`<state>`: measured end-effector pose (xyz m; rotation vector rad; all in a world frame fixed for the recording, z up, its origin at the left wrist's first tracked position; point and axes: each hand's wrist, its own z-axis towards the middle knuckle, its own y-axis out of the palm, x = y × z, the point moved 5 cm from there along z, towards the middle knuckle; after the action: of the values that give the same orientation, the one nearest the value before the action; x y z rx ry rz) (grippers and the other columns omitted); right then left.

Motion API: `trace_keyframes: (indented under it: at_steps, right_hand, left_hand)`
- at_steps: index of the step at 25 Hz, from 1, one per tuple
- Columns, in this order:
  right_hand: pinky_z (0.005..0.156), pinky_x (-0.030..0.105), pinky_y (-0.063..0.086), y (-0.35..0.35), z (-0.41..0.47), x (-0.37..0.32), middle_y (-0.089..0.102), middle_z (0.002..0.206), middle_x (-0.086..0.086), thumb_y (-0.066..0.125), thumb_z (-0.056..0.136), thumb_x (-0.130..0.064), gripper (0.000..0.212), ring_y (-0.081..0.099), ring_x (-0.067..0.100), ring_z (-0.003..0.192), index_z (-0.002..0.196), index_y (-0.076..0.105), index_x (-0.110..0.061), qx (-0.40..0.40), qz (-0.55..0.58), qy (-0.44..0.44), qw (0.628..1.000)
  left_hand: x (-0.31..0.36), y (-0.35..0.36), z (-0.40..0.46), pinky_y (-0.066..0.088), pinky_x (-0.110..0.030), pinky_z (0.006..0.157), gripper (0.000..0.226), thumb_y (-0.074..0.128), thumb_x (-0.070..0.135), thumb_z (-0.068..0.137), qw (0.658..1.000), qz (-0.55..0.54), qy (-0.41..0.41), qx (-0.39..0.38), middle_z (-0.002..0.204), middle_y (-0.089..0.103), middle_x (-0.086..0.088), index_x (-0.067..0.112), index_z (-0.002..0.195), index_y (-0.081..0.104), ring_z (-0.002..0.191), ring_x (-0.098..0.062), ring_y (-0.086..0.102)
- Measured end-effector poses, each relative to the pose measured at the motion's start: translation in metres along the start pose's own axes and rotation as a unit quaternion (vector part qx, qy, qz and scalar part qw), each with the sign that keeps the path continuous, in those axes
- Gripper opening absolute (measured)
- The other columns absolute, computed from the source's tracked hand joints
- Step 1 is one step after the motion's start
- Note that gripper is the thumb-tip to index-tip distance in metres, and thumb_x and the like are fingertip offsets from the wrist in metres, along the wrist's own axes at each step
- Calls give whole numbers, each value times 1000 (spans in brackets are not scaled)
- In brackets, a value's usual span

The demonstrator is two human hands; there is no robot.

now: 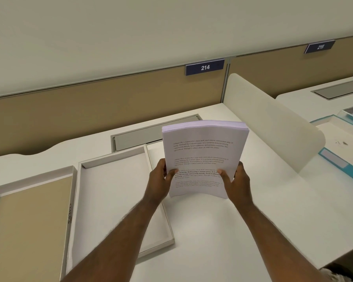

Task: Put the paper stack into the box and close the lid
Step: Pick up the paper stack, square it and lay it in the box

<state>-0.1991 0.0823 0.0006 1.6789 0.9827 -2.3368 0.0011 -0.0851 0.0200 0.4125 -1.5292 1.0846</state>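
A thick stack of printed white paper (203, 153) stands upright on its lower edge on the desk, slightly bowed. My left hand (161, 180) grips its lower left side and my right hand (235, 180) grips its lower right side, thumbs on the front page. To the left of the stack lies an open white box tray (118, 192), shallow and with nothing inside. Further left lies a second shallow tray with a tan inside (27, 224), which looks like the lid.
A grey cable hatch (151, 135) is set into the desk behind the box. A cream curved divider (273, 127) stands to the right; beyond it another desk carries teal-edged items (342, 165). A tan partition wall with number plates 214 and 215 runs along the back.
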Motion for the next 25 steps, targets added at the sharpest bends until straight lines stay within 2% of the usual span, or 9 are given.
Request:
trace_keyframes:
  at_steps: [4, 8, 12, 15, 19, 22, 25]
  right_hand:
    - [77, 34, 52, -1, 4, -3, 68, 113, 12, 63, 91, -29, 36, 65, 33, 99, 118, 52, -7, -18, -41, 4, 999]
    - [81, 39, 53, -12, 26, -27, 70, 114, 5, 60, 91, -38, 34, 65, 30, 101, 116, 55, -16, -47, -104, -6, 993]
    - [88, 42, 52, -8, 43, -51, 69, 115, 5, 59, 91, -38, 33, 64, 29, 105, 116, 57, -16, -96, -100, -4, 990]
    - [90, 42, 51, 14, 39, -68, 68, 118, 6, 57, 92, -38, 35, 63, 28, 107, 117, 57, -13, -148, -99, -7, 984]
    - [91, 43, 51, 64, 16, -93, 67, 120, 9, 57, 92, -37, 39, 62, 29, 108, 118, 57, -8, -214, -81, -12, 973]
    - [90, 39, 51, 103, -6, -110, 66, 121, 9, 58, 93, -35, 39, 62, 28, 109, 120, 57, -7, -255, -60, -5, 965]
    - [84, 34, 48, 142, -31, -123, 66, 122, 10, 58, 93, -35, 39, 62, 28, 108, 119, 58, -6, -290, -58, 7, 955]
  left_hand:
    - [6, 1, 3, 52, -12, 66, 16, 61, 26, 91, 999, 23, 10, 23, 92, 66, 26, 29, 106, 57, 85, 1, 66]
    - [21, -9, 12, 50, -7, 64, 30, 67, 22, 88, 999, 5, 2, 42, 94, 67, 20, 16, 117, 62, 80, 6, 66]
    - [32, -29, 16, 53, -21, 78, 34, 64, 24, 90, 999, 5, -8, 39, 109, 71, 4, 14, 122, 62, 95, -15, 68]
    - [35, -54, 8, 56, -31, 83, 34, 57, 26, 95, 999, 8, -16, 36, 116, 71, -1, 12, 125, 59, 99, -18, 68]
    - [21, -102, -14, 57, -45, 90, 31, 51, 22, 98, 996, -1, -49, 76, 118, 70, -7, 9, 124, 60, 102, -25, 69]
    - [1, -138, -30, 57, -47, 90, 31, 48, 20, 99, 991, 17, -86, 102, 119, 70, -10, 6, 123, 61, 101, -28, 70]
    - [-23, -174, -50, 57, -37, 82, 30, 48, 18, 98, 983, 42, -113, 137, 115, 72, -11, 3, 119, 63, 97, -28, 70]
